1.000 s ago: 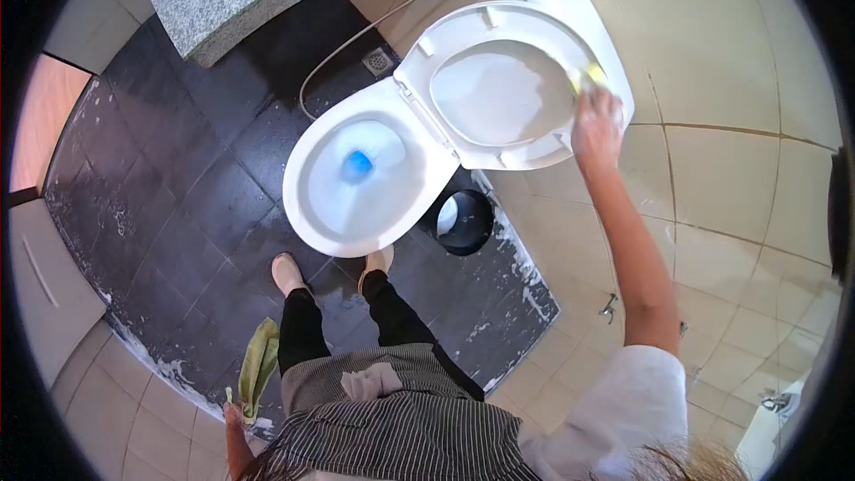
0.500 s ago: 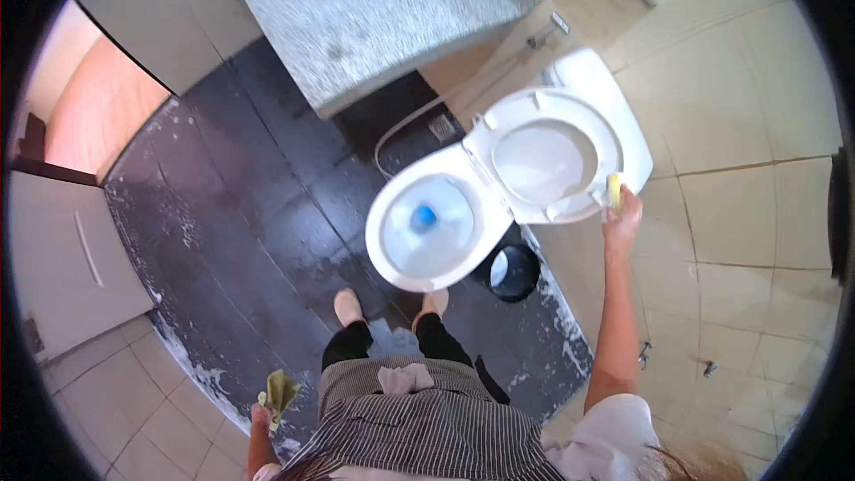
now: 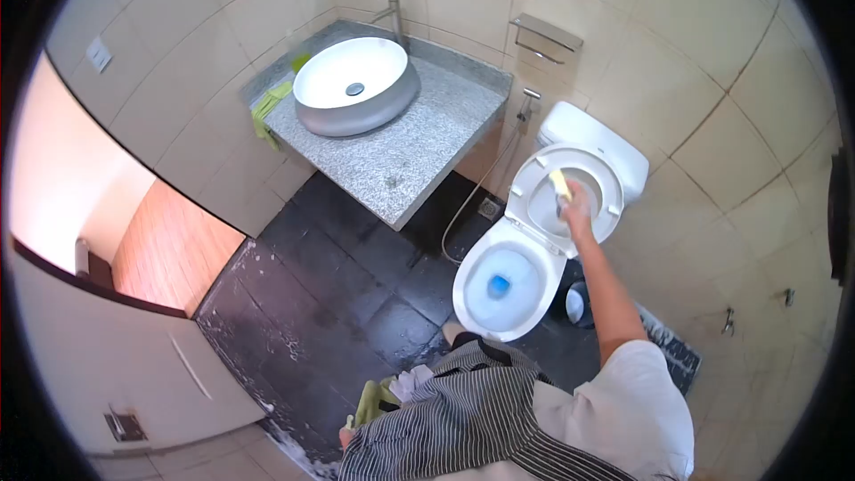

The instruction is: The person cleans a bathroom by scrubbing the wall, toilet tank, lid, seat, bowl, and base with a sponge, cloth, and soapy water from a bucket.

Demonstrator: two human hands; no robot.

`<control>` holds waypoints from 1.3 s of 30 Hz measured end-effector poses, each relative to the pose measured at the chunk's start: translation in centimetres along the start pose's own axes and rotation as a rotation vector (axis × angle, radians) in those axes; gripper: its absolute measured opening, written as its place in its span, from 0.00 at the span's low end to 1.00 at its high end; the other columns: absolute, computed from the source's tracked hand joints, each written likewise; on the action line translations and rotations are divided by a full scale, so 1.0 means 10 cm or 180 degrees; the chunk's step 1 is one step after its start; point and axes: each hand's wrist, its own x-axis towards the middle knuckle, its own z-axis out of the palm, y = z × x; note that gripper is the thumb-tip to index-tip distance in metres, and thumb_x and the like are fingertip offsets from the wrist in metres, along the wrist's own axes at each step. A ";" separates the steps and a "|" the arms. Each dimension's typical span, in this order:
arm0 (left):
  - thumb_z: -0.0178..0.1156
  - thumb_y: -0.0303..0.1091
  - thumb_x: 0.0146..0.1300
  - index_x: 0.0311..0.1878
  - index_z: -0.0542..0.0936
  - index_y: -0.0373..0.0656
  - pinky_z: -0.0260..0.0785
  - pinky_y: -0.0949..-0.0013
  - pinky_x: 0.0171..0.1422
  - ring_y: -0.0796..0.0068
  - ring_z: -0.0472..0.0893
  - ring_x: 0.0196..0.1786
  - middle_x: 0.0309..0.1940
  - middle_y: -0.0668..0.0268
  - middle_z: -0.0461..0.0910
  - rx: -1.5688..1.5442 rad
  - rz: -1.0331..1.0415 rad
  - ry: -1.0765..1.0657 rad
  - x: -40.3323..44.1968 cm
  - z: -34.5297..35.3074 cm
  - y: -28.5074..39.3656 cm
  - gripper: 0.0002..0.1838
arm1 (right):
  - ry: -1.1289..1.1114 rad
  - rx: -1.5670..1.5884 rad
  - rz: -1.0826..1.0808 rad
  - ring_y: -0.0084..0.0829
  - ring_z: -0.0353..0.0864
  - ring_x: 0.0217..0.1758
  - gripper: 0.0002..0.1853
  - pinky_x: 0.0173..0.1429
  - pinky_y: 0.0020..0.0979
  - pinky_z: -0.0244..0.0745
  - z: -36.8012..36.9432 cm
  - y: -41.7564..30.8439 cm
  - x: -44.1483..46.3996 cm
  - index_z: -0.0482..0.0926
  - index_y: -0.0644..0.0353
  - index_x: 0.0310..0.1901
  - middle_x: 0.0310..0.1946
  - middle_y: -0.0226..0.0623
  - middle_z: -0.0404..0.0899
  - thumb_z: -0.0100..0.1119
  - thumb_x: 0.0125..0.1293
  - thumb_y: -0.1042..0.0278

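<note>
My right hand [image 3: 574,207] is closed around a yellow sponge [image 3: 559,183] in front of the raised toilet seat and lid [image 3: 608,180]. Whether the sponge touches the seat, I cannot tell. Below it, the white toilet bowl [image 3: 465,289] has blue water at its bottom. At the lower edge of the view, my left hand [image 3: 346,437] is mostly hidden by my striped apron. A green cloth [image 3: 367,403] comes out of that hand, beside a pale cloth [image 3: 411,383] at my waist.
A grey stone counter [image 3: 445,134] with a round washbasin [image 3: 392,105] juts out on the left, a green cloth [image 3: 270,111] over its edge. A black bin [image 3: 586,313] stands beside the bowl. Suds lie on the wet dark floor [image 3: 329,276]. A spray hose [image 3: 481,185] hangs behind.
My right hand has moved the sponge from the seat's outer rim to in front of its middle. My left hand has come in close to my apron. The view has shifted, showing the basin.
</note>
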 end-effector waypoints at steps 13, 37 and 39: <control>0.57 0.29 0.53 0.38 0.77 0.33 0.69 0.65 0.34 0.72 0.77 0.31 0.28 0.61 0.78 0.0847 0.0209 -0.0544 1.29 -1.23 1.87 0.11 | 0.0409 -0.2802 0.0078 0.41 0.70 0.47 0.20 0.50 0.42 0.68 -0.25 0.18 1.19 0.74 0.54 0.43 0.42 0.37 0.71 0.58 0.43 0.78; 0.60 0.39 0.58 0.36 0.79 0.34 0.64 0.71 0.32 0.79 0.72 0.28 0.25 0.70 0.77 0.0730 0.1108 -0.1738 2.73 -1.20 5.84 0.14 | 0.1780 -0.2558 -0.0051 0.49 0.67 0.44 0.24 0.49 0.43 0.65 0.96 0.57 1.25 0.71 0.57 0.46 0.37 0.48 0.68 0.51 0.43 0.86; 0.60 0.41 0.57 0.35 0.79 0.34 0.64 0.72 0.33 0.80 0.72 0.27 0.25 0.70 0.76 0.1166 0.1242 -0.2244 2.71 -1.09 6.12 0.16 | 0.1895 -0.2234 0.0044 0.50 0.66 0.44 0.24 0.52 0.43 0.64 1.27 0.64 1.18 0.69 0.61 0.47 0.38 0.50 0.66 0.50 0.43 0.85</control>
